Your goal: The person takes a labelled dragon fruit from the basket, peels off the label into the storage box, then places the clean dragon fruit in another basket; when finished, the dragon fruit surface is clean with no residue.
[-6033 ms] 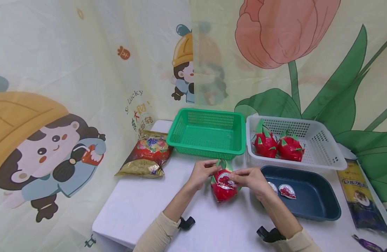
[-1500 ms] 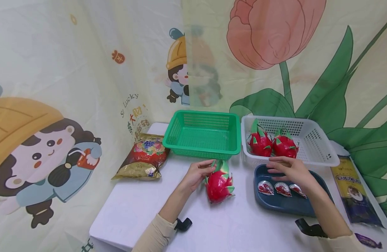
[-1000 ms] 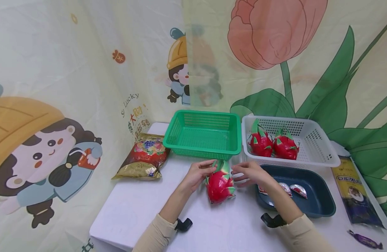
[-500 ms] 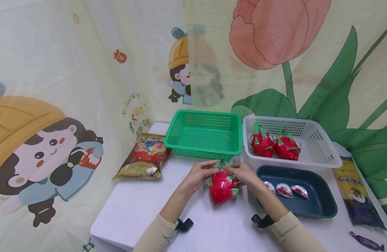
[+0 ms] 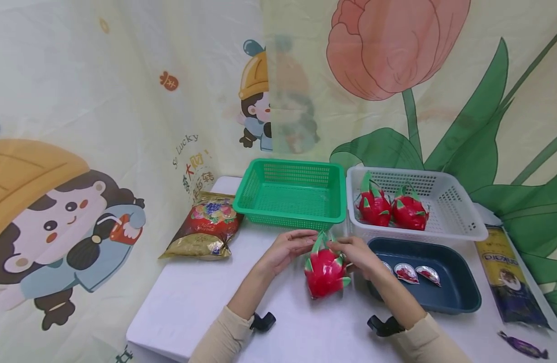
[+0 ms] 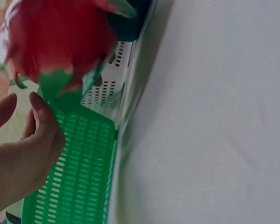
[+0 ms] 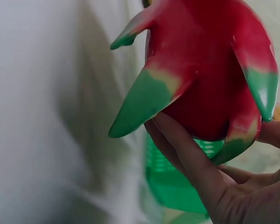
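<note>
A red dragon fruit [image 5: 325, 275] with green leaf tips is between the two hands above the white table. My right hand [image 5: 357, 254] holds it near its leafy top; in the right wrist view, thumb and fingers [image 7: 191, 149] lie round that end. My left hand [image 5: 287, 250] is beside the leaves on the other side. Its fingers [image 6: 46, 116] are loosely bent, thumb apart, with nothing seen between them in the left wrist view. Several dragon fruit stickers [image 5: 406, 273] lie in a dark blue tray [image 5: 459, 297], partly hidden by the right forearm.
Behind the hands stands a green basket [image 5: 292, 199]. A white basket [image 5: 459, 212] beside it holds two dragon fruits [image 5: 375, 206]. A candy bag [image 5: 205, 227] lies at left. At right are a yellow and purple packet [image 5: 509, 275] and a small wrapped candy [image 5: 523, 346].
Earlier the right hand pressed a sticker on the fruit; later it was over the tray. It came back and took hold of the fruit, which has turned and shifted slightly right.
</note>
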Motion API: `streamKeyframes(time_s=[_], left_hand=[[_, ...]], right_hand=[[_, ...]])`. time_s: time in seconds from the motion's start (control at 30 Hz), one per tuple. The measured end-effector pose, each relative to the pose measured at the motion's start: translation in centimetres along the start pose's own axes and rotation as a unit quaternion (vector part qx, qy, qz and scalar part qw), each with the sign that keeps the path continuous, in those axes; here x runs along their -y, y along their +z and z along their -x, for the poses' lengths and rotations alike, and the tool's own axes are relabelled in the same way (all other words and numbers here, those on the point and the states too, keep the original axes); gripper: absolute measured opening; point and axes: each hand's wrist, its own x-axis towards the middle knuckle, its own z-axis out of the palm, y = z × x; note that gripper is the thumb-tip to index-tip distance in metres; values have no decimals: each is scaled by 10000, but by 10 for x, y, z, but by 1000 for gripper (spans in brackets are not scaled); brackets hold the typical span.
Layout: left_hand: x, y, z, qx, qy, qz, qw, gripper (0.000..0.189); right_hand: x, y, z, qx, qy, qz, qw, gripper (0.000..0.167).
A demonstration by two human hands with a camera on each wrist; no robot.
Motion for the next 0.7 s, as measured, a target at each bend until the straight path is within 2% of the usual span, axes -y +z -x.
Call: streamKeyframes(time_s=[0.23, 0.37, 0.57, 0.7], left_hand=[[-8, 3, -6, 190, -40, 163, 9997, 41], [-9, 10, -13, 314, -120, 334, 9989, 45], [-9, 21, -24, 434, -263, 714, 9962, 38], [-9, 32, -32, 576, -413, 933, 9931, 43]], right_hand=[[9, -33, 21, 165, -254, -197, 9993, 67], [7, -50, 29, 310, -288, -317, 9986, 66], [4, -69, 42, 241, -273, -330, 9988, 71], [5, -86, 49, 298, -359, -488, 9977, 70]])
